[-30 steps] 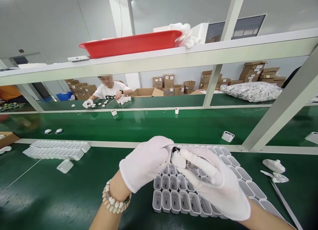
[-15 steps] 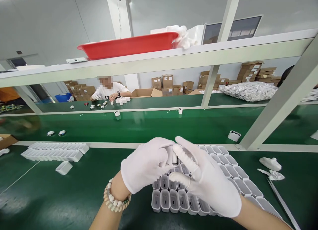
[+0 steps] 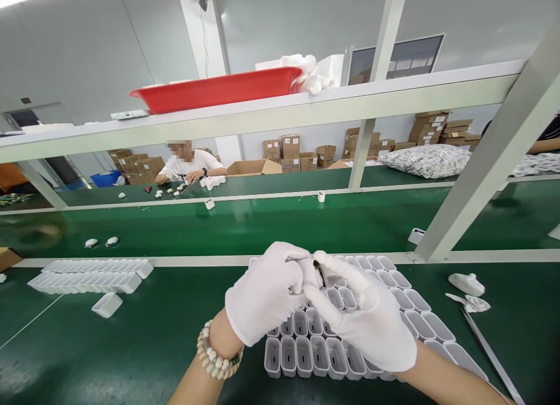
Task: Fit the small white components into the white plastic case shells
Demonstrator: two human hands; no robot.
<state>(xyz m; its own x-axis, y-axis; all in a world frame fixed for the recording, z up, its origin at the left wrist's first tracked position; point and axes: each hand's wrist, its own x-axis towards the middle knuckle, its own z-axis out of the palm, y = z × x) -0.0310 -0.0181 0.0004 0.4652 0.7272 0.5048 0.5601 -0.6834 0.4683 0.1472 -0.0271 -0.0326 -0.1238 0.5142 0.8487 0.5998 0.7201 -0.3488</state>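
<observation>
Both my hands wear white gloves and meet above a block of white plastic shells (image 3: 315, 352) standing in rows on the green table. My left hand (image 3: 265, 294) and my right hand (image 3: 367, 323) together pinch one small white shell part (image 3: 315, 272) with a dark opening, held just above the block. A bead bracelet (image 3: 216, 358) circles my left wrist. My right hand hides much of the block's middle.
More rows of white shells (image 3: 87, 273) and a loose one (image 3: 107, 304) lie left. Tweezers and white scraps (image 3: 470, 294) lie right. A green conveyor (image 3: 262, 221) runs behind, beyond a slanted frame post (image 3: 476, 166). A red tray (image 3: 214, 90) sits on the shelf. Another person (image 3: 188, 166) works across.
The held part has turned between my fingers, its dark opening showing again. My hands have shifted slightly right and the view has tilted a little.
</observation>
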